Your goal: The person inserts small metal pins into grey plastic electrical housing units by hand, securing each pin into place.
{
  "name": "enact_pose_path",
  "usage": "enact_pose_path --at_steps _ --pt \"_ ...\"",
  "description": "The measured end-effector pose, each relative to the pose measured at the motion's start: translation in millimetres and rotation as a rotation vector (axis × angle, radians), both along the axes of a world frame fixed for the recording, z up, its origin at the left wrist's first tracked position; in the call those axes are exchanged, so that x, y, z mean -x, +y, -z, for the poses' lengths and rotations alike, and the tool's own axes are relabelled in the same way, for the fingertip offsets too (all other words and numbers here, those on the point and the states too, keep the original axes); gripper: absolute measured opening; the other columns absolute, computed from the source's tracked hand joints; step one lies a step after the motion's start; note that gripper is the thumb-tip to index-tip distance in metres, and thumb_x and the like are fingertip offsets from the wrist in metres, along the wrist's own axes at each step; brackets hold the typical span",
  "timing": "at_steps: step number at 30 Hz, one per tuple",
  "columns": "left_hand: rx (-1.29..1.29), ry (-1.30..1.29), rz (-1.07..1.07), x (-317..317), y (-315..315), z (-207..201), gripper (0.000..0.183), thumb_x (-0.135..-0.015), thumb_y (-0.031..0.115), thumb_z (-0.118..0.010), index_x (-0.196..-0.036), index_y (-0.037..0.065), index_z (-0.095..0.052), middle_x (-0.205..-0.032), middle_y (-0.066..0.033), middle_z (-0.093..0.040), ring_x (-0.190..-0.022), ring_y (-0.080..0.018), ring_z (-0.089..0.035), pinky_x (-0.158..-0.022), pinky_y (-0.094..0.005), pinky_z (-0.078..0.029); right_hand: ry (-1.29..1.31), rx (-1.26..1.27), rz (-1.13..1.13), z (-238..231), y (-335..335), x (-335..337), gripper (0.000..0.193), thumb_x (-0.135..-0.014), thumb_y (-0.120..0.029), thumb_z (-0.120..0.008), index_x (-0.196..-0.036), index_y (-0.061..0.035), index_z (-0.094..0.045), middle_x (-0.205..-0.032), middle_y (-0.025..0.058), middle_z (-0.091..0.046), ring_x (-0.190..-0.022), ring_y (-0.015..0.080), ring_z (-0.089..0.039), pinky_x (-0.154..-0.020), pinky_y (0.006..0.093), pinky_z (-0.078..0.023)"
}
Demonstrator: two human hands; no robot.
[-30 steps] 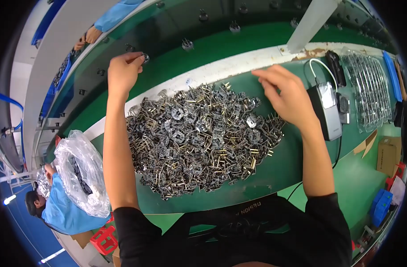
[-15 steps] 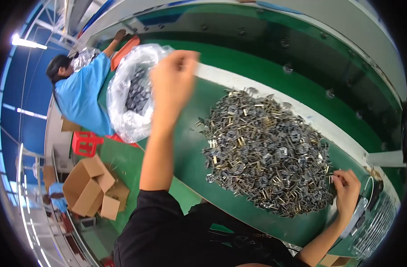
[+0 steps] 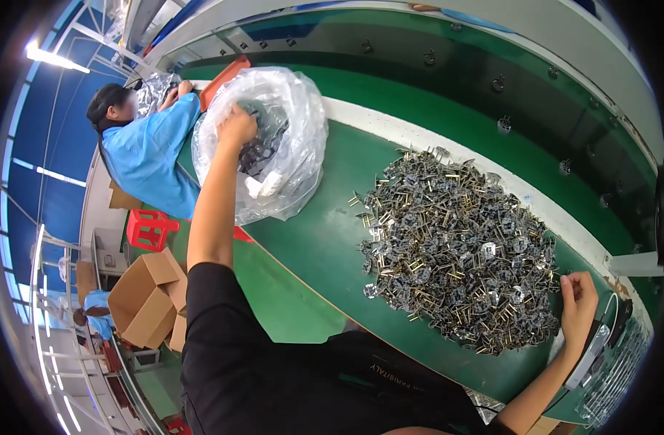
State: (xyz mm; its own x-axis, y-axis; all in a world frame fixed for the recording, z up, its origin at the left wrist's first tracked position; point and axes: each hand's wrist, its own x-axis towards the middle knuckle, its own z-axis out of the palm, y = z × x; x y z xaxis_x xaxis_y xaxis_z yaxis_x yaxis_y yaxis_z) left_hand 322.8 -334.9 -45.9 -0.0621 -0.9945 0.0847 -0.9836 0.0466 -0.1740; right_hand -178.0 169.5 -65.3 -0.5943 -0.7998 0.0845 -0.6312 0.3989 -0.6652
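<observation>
My left hand (image 3: 237,126) is at the mouth of a clear plastic bag (image 3: 307,109), over dark small parts (image 3: 258,156) inside it. Its fingers are curled; whatever they hold is hidden. At the right end of a large heap of small metal parts with brass-coloured pins (image 3: 459,250), my right hand (image 3: 579,301) rests by the table. Thumb and forefinger are bent together there, and anything between them is too small to name.
A conveyor belt (image 3: 419,94) carrying scattered parts runs beyond the white ledge (image 3: 390,127). Left of the bag are an orange tray (image 3: 223,81) and a co-worker in blue (image 3: 147,159). A red stool (image 3: 149,229) and cardboard box (image 3: 147,304) stand on the floor. Wire racks (image 3: 618,380) lie far right.
My left hand has moved left and down, from in front of the bag to its mouth. My right hand stays beside the heap. The co-worker's arm has drawn back from the belt side.
</observation>
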Motion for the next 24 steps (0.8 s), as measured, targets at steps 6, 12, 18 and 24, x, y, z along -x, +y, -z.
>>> enact_pose_path --at_steps 6,12,18,24 --pt "-0.168 0.05 -0.253 -3.9 -24.2 2.0 0.077 -0.084 0.057 -0.049 -0.135 0.0 -0.039 -0.136 -0.0179 -0.048 -0.126 -0.0371 -0.045 -0.106 -0.0515 -0.03 -0.127 0.018 0.049 -1.9 -8.8 -6.5 0.013 -0.083 -0.005 -0.065 -0.078 0.0015 -0.055 -0.069 0.0014 -0.046 -0.057 0.0084 -0.038 -0.052 0.0241 -0.032" --pt "0.0 0.059 0.198 -0.6 10.1 16.6 0.046 -0.084 0.037 -0.06 -0.121 0.008 -0.056 -0.117 -0.0188 -0.058 -0.112 -0.0364 -0.054 -0.098 -0.0467 -0.039 -0.1 -0.008 0.025 -9.5 -7.7 -10.0 0.013 -0.085 -0.006 -0.063 -0.078 0.0002 -0.053 -0.066 -0.0008 -0.042 -0.058 0.0066 -0.035 -0.052 0.0232 -0.03" --pt "0.103 0.372 0.359 19.3 62.4 -3.2 0.031 -0.079 0.024 -0.066 -0.105 0.007 -0.067 -0.103 -0.0182 -0.065 -0.099 -0.0349 -0.06 -0.087 -0.0404 -0.047 -0.01 0.031 0.047 -3.6 -5.9 -8.0 0.012 -0.08 0.0 -0.064 -0.078 0.0028 -0.053 -0.069 0.0046 -0.045 -0.055 0.0105 -0.037 -0.051 0.0255 -0.031" --pt "0.215 0.405 0.475 37.0 90.5 -21.9 0.027 -0.076 0.018 -0.07 -0.101 0.006 -0.07 -0.096 -0.0178 -0.067 -0.084 -0.033 -0.064 -0.078 -0.0378 -0.05 0.042 0.032 0.042 -1.2 -7.6 -6.6 0.011 -0.078 0.004 -0.063 -0.078 0.0025 -0.052 -0.07 0.0048 -0.044 -0.054 0.0103 -0.036 -0.051 0.0256 -0.031"
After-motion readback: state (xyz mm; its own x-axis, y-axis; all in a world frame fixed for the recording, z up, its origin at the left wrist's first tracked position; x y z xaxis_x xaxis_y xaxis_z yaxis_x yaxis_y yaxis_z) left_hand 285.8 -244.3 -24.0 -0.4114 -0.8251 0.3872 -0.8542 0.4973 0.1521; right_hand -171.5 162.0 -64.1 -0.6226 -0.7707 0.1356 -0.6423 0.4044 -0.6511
